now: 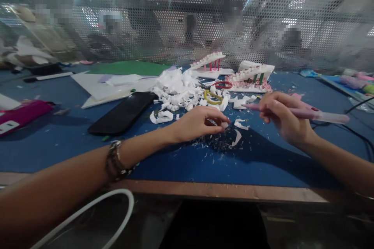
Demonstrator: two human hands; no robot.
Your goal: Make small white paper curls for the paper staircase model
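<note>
Perforated metal mesh (187, 15) walls off the far edge of the bench (58, 144), which is covered in blue and strewn with fine white crumbs toward the middle. The left hand (198, 124) lies low over the middle of the bench, its grip narrow, fingertips (220, 118) pinched together on a small white scrap (225, 125) just above the crumbs. A beaded bracelet (115, 159) circles that wrist, near the front edge. The right hand (280, 116) hovers just to the right, its grip closed around a pink pen-like tool (309, 114) that lies crosswise, its pale end pointing toward the right edge.

Behind the hands, toward the far edge, sits a pile of torn white pieces (178, 89), with a yellow ring (212, 97) and a red ring (223, 84) at its right side. Two white toothed models (253, 73) on coloured posts stand beyond them. A black phone (122, 113) lies face up left of the pile, a green sheet (128, 68) rests by the far edge, and a magenta object (22, 114) lies at the left edge.
</note>
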